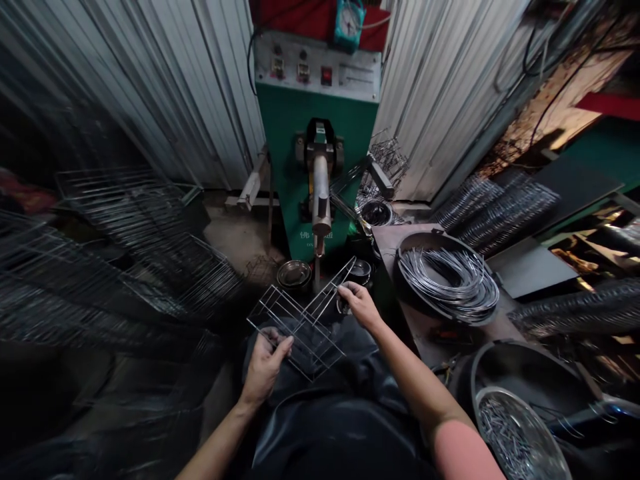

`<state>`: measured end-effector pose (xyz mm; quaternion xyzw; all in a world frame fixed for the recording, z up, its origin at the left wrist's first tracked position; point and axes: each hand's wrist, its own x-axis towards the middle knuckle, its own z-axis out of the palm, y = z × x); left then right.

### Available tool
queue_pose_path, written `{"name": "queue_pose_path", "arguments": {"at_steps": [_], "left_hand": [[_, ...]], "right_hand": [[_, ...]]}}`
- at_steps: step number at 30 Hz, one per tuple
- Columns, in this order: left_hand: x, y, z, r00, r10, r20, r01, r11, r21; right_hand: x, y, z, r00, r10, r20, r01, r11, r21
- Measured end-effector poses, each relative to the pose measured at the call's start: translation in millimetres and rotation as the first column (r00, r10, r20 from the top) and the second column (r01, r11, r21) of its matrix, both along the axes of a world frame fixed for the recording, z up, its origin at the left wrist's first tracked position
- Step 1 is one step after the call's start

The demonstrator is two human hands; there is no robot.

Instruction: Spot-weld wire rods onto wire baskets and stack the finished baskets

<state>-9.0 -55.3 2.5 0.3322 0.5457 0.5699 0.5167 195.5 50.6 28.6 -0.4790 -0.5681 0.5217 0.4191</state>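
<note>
Holding a wire rack tilted in front of the body, just above a dark apron, with its far corner rising toward the machine. Clamping the rack's left side in the left hand, fingers curling round the wire and thumb pressing across it. Gripping an upper wire in the right hand, fingers closing together over it, with the exact fingertip contact partly hidden. Spacing the hands well apart on opposite sides seems the right way of working: a firm, even hold near the wire crossings ought to be stopping the light frame from twisting.

Showing a pink sleeve on the right arm, with a steel bowl of short wire pieces sitting near the lower right corner, beside a black tub. Resting on a workbench toward the right, a coil of wire lying in a dark pan. Standing just beyond the rack, two small metal bowls. Rising at top center, a green machine with a metal arm and a control panel. Leaning in piles at the upper left, more wire racks, with further stacked racks showing at the upper right.
</note>
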Motion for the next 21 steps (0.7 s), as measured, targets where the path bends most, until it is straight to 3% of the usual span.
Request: {"name": "queue_pose_path", "arguments": {"at_steps": [10, 21], "left_hand": [[-11.8, 26.5, 12.7, 0.996, -0.083, 0.015, 0.084, 0.995, -0.061], [-20.9, 46.6, 11.6, 0.998, -0.044, 0.037, 0.047, 0.993, -0.108]], "right_hand": [[-15.2, 22.8, -3.5, 0.949, -0.039, -0.314, 0.0, 0.993, -0.121], [-28.6, 48.2, -1.4, 0.939, -0.068, -0.338, -0.007, 0.977, -0.215]]}}
